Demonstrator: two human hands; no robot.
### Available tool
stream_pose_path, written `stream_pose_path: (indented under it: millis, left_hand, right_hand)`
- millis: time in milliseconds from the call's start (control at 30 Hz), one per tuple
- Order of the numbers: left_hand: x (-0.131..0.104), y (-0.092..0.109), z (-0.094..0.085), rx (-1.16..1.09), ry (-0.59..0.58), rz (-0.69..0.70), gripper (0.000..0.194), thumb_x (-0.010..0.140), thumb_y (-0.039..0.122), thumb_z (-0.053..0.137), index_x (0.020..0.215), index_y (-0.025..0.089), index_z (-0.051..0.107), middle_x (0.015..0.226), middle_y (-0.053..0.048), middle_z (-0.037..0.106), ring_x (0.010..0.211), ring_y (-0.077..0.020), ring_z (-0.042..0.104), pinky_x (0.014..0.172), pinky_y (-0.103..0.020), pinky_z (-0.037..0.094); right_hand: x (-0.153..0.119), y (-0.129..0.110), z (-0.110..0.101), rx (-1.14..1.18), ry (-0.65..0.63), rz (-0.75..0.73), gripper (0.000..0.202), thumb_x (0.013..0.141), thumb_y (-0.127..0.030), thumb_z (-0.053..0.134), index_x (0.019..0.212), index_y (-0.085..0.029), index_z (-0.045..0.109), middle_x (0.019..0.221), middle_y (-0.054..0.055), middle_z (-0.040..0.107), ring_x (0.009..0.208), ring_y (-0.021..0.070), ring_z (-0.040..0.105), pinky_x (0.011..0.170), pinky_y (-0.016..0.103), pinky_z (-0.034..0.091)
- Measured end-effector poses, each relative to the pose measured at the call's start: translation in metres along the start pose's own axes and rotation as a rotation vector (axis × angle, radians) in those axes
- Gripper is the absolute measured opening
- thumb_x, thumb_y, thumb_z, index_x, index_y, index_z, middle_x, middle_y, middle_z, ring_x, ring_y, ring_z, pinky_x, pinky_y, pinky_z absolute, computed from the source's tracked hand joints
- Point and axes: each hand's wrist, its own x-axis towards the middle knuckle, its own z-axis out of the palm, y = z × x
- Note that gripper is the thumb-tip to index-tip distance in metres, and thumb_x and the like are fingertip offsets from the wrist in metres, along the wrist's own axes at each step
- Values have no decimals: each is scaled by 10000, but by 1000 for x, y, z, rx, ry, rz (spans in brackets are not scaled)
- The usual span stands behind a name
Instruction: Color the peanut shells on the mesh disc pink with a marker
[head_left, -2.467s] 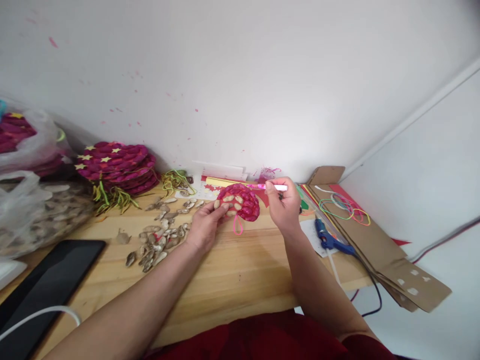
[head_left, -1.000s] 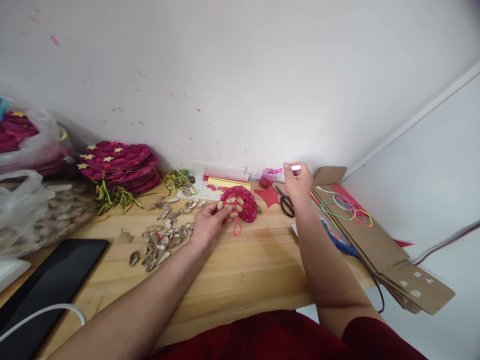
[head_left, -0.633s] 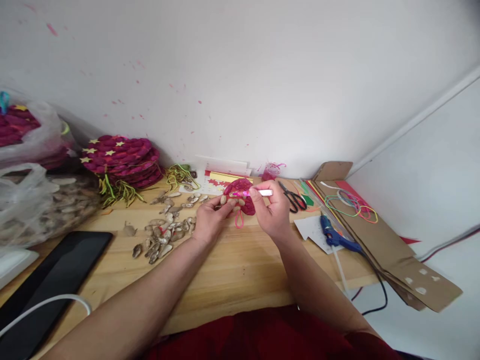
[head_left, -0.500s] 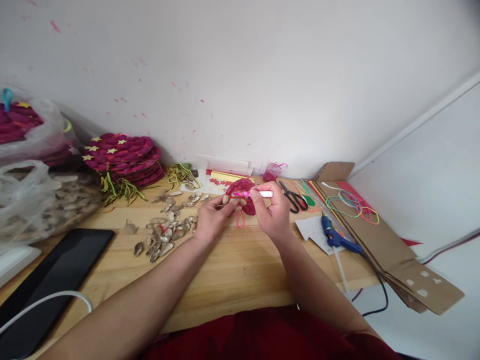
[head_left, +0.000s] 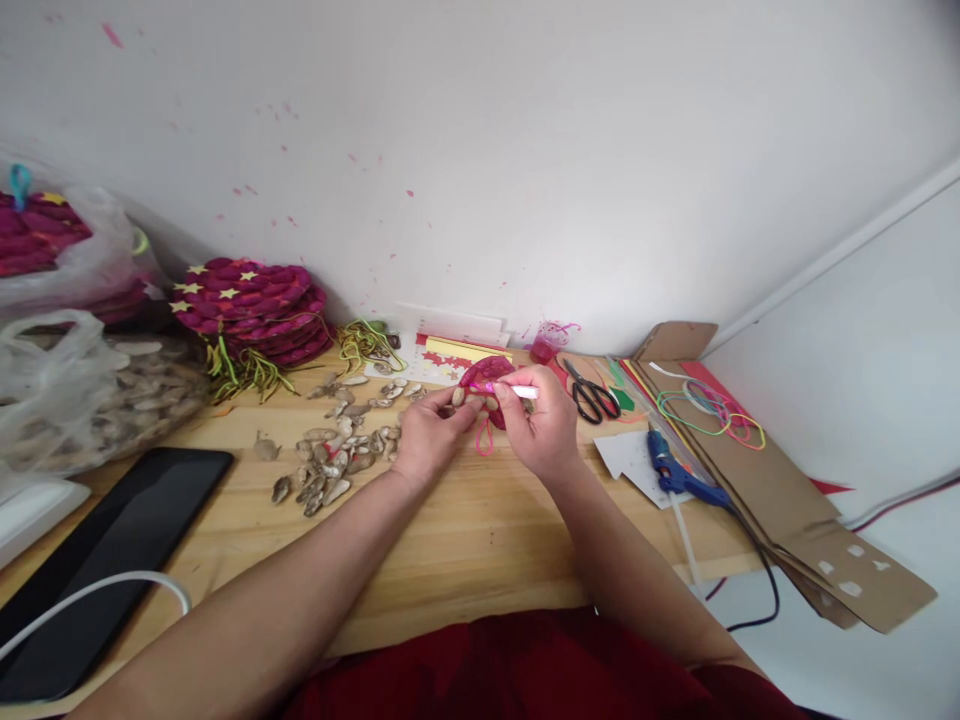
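Note:
My left hand [head_left: 435, 432] pinches the lower left edge of a round peanut-shell ornament [head_left: 486, 371], mostly magenta, with a few bare tan shells along its near side. A pink cord loop [head_left: 484, 438] hangs from its near edge. In the closed fingers of my right hand [head_left: 546, 425] is a white-handled paintbrush [head_left: 525, 391], its pink-stained end against the ornament. My right fingers hide part of the ornament. Loose peanut shells [head_left: 322, 465] lie scattered left of my left hand.
Stacked magenta ornaments [head_left: 255, 310] stand at back left beside a bag of shells [head_left: 142, 385]. A black tablet [head_left: 127, 560] lies at front left. A cup of pink paint [head_left: 547, 343], scissors [head_left: 592, 392], a blue glue gun [head_left: 682, 478] and cardboard [head_left: 795, 500] are to the right.
The brush end has shifted slightly on the ornament, and my right hand has tilted a little, covering more of it. The whole view has moved slightly.

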Motion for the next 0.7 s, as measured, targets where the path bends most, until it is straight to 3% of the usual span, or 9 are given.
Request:
stream_pose_path:
  millis: [333,700]
  left_hand:
    - [0,2,1,5,17,7,357,751,509,814,751,163,726,645,27,572,586,-114,461,548,-227,334]
    - [0,0,1,-3,3,1,368,744,507,831,836,154,778,687,10,637,595,-119,484,551,-229,353]
  right_hand:
    - [-1,0,-3,-41,-24,-25,94,991,-261,633,903,-234,621,821,27,715,788,198,659,744,357,523]
    - [0,0,-3,-3,-23,-10,64,994,-255,637,935,-229,638,862,32,735,809,196,672,754,353,526]
